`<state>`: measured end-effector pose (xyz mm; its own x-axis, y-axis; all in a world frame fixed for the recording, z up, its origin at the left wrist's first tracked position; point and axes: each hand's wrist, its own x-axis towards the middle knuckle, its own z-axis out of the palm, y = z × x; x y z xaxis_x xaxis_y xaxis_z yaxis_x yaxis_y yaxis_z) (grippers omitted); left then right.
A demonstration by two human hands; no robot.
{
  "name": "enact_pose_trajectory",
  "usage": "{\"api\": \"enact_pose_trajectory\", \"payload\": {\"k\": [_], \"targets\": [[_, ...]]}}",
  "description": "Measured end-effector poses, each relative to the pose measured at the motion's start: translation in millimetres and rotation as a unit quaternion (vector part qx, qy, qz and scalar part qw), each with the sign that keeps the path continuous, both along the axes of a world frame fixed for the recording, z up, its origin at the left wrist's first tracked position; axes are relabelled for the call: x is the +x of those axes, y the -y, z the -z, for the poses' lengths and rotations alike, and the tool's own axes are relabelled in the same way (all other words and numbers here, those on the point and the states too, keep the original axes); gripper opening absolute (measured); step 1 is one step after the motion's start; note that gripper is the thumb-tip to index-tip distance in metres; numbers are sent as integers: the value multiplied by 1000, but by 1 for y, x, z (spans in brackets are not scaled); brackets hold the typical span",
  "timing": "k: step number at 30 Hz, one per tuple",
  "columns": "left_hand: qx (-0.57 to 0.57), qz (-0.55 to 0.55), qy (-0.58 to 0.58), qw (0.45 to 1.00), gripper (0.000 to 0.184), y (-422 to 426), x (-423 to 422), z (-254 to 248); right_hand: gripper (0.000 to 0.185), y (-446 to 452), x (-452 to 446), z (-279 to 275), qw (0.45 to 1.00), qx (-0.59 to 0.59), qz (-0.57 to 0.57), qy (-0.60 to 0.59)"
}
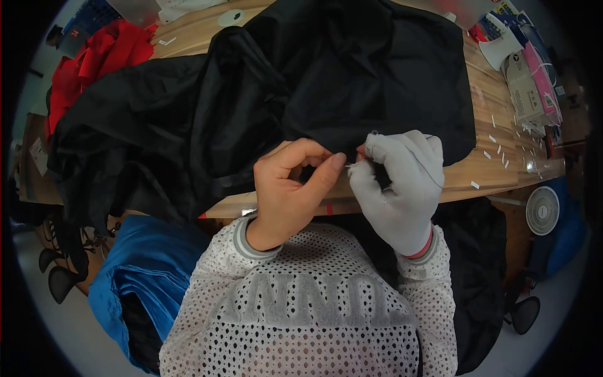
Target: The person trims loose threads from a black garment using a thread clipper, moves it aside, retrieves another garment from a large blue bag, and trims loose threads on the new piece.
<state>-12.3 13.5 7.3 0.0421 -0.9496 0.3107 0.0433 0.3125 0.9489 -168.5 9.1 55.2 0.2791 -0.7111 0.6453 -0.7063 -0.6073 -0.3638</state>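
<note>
My bare left hand (293, 185) is closed, its thumb and index finger pinched at the near edge of a large black cloth (352, 81). What sits between those fingertips is too small to name. Close on its right, my right hand (402, 185) wears a white glove with frayed, cut fingertips. Its thumb and index finger are also pinched, and a dark thread runs across the back of the glove. The two sets of fingertips are a short gap apart. The black cloth lies in folds over the wooden table (487, 113) and hangs off its left front side.
Red fabric (103, 53) lies at the back left, and blue fabric (147, 276) is piled below the table's left side. Small white scraps (493, 139) dot the right side near a box (524, 91) and a pink package (541, 81). A white fan (542, 210) stands at the right.
</note>
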Motion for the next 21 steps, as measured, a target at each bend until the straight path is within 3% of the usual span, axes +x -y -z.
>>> {"api": "enact_pose_trajectory", "payload": {"k": [6, 8, 9, 11, 13, 15, 19, 21], "targets": [[107, 89, -157, 978, 9, 3, 2, -1, 21, -2, -6, -5, 999, 15, -6, 45], [121, 100, -183, 970, 9, 3, 0, -6, 22, -5, -10, -2, 963, 139, -100, 210], [137, 110, -209, 962, 9, 2, 0, -8, 22, -6, -12, -2, 963, 139, -100, 209], [134, 108, -211, 962, 10, 5, 2, -9, 24, -9, -15, -2, 894, 180, -164, 377], [131, 108, -212, 962, 10, 5, 2, -8, 27, -10, -13, -3, 895, 161, -120, 400], [106, 108, -173, 973, 10, 2, 3, -6, 32, -1, -14, -9, 980, 75, -77, 167], [69, 103, -187, 974, 9, -3, 0, -12, 27, 4, -3, -18, 996, 56, -57, 45], [17, 58, -67, 996, 9, -3, 3, -10, 25, 5, -1, -14, 995, 63, -58, 55]]}}
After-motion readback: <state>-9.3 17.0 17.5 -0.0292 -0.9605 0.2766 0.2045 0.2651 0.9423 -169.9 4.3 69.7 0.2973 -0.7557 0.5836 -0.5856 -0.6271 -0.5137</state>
